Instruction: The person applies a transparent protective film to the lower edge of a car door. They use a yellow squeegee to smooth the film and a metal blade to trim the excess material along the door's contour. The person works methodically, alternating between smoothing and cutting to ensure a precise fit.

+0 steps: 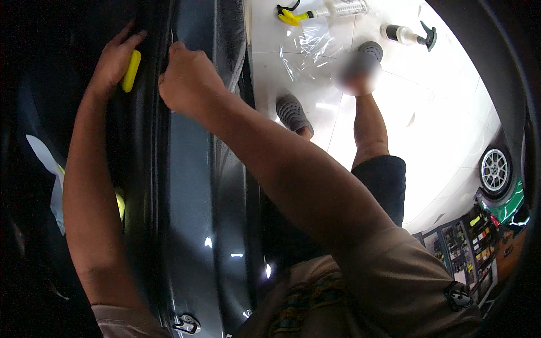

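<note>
Left hand (114,61), fingers reaching loosely forward into the dark car interior, has a bright yellow, rounded, slab-shaped block (131,71) against its palm side; cannot tell whether it grips it. Right hand (191,81) is curled tight at the inner edge of the glossy blue-grey painted metal sill (191,163), seemingly pinching a thin pale sliver (172,36). Block looks light, perhaps soft foam, best held by its long sides; sill likely stiff, slippery, easily scratched.
</note>
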{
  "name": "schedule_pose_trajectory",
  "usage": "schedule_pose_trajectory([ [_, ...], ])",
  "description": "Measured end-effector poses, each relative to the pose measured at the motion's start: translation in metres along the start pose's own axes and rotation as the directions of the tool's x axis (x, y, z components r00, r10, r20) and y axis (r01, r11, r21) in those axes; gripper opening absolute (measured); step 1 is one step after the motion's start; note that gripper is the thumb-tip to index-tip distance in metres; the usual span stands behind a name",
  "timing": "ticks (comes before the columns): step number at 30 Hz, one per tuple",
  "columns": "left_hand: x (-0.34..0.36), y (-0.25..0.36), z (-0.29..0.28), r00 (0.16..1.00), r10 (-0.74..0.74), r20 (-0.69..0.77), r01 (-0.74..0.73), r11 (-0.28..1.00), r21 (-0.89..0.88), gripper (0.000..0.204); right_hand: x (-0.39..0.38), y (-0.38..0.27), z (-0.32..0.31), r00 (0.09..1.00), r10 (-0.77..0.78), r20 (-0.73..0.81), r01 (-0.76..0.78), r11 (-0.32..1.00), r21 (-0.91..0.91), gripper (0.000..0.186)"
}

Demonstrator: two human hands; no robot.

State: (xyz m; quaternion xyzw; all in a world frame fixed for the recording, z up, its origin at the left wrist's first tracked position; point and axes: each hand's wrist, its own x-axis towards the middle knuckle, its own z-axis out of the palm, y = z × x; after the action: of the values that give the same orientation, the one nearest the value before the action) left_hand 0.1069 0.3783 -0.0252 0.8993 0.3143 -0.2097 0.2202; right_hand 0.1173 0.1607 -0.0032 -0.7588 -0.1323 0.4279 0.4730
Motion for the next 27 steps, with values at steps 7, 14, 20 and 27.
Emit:
schedule_pose_trajectory([
  [7,0.004,0.0,-0.001,1.0,-0.016,0.026,0.018,0.998,-0.055,0.067,-0.016,-0.007,-0.004,0.993,-0.054,0.102,0.062,0.995,-0.073,0.037],
  [14,0.001,0.004,0.001,0.996,-0.085,0.02,0.086,0.995,-0.051,0.072,-0.03,-0.008,-0.001,0.988,0.077,0.136,-0.097,0.985,0.144,0.047],
  [20,-0.008,0.023,0.0,0.99,-0.133,0.044,0.136,0.988,-0.071,0.073,-0.038,-0.008,0.002,0.985,0.086,0.147,-0.111,0.979,0.17,0.048],
  [27,-0.013,0.025,0.0,0.993,-0.115,-0.008,0.114,0.993,-0.011,0.073,-0.055,-0.011,0.012,0.979,0.128,0.159,-0.167,0.951,0.262,0.043],
])
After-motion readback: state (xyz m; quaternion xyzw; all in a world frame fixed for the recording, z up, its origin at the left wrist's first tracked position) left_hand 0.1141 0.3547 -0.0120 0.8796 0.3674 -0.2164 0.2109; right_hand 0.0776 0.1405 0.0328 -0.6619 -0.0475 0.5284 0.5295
